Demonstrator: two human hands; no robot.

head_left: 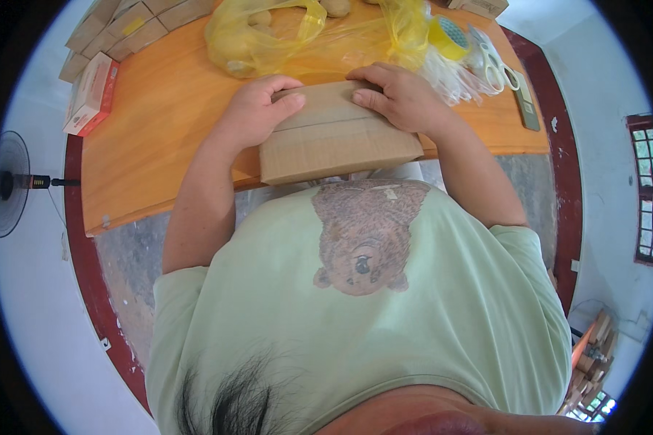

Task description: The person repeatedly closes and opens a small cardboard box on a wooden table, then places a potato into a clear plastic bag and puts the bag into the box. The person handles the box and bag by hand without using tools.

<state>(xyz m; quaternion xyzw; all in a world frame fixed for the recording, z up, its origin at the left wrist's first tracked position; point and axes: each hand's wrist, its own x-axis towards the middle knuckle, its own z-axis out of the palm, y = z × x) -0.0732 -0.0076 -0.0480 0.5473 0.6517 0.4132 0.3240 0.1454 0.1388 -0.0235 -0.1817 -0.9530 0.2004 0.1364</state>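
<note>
A closed brown cardboard box (340,138) lies at the near edge of the wooden table, close to my body. My left hand (264,106) grips its far left corner, with the thumb on top and the fingers over the far edge. On the far right corner rests my right hand (394,98), its thumb on the top face and its fingers curled over the far edge. Just beyond the box lies a yellow translucent plastic bag (283,43) with rounded brown objects in and by it. The fingertips behind the box are partly hidden.
On the wooden table (152,119), stacked cardboard boxes (136,27) and a red and white box (92,95) stand at the far left. To the right lie a yellow tape roll (449,38), clear plastic bags (446,76), white-handled scissors (495,65) and a grey-green utility knife (527,103).
</note>
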